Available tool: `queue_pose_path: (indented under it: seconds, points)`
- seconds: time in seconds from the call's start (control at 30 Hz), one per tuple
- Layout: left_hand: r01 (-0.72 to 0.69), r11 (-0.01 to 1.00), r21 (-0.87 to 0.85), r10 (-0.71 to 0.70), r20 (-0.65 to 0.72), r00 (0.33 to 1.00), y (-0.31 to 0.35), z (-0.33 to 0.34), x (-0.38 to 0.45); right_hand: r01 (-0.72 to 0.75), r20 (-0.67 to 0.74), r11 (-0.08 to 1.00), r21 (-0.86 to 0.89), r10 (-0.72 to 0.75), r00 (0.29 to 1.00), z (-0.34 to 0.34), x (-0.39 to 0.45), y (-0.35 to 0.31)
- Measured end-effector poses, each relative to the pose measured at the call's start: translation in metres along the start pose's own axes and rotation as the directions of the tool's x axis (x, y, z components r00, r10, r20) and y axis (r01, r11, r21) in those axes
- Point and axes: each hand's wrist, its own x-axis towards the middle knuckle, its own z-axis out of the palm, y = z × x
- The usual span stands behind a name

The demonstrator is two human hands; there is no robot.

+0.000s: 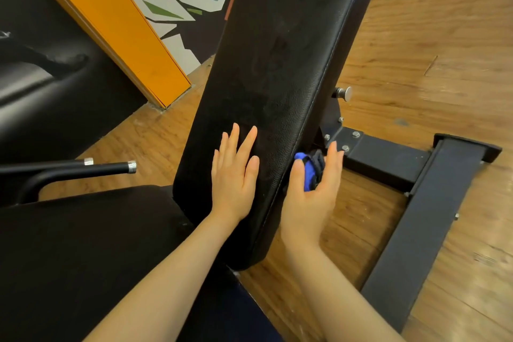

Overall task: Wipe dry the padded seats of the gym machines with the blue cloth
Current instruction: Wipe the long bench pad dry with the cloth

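A long black padded backrest [280,64] of a gym bench slopes up and away through the middle of the view. My left hand [236,175] lies flat on its lower part with the fingers straight. My right hand [311,191] is at the pad's right edge and holds the bunched blue cloth [312,169] against the side of the pad, thumb on one side and fingers on the other. The black padded seat [83,253] fills the lower left.
The bench's black steel frame [416,219] runs along the wooden floor at the right, with an adjustment pin [344,93] beside the pad. A black handle bar [83,169] juts in from the left. An orange wall strip [116,25] and another black pad stand at the back left.
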Motion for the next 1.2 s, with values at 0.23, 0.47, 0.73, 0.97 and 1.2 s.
queue_pose_path:
  seconds: [0.23,0.47,0.73,0.97,1.2]
  points:
    - [-0.005,1.0,0.0,0.005,-0.015,1.0,0.0,0.0,0.0,0.133,0.039,0.985,-0.114,-0.129,0.991,0.01,0.001,0.003]
    - [-0.004,1.0,0.002,0.004,-0.023,1.0,0.0,0.001,-0.001,0.087,0.113,0.979,-0.185,-0.067,0.991,0.003,-0.037,0.02]
    - [0.015,1.0,0.018,-0.015,-0.023,1.0,0.003,-0.001,-0.003,-0.038,0.236,0.941,-0.337,0.123,0.964,-0.014,-0.08,0.041]
    - [0.039,0.999,-0.001,-0.039,-0.033,0.999,0.005,-0.001,-0.005,-0.036,0.152,0.979,-0.2,0.067,0.986,-0.01,-0.062,0.028]
    - [0.051,0.999,0.005,-0.05,-0.048,0.998,0.006,-0.001,-0.004,-0.017,0.229,0.951,-0.31,0.092,0.969,-0.01,-0.078,0.04]
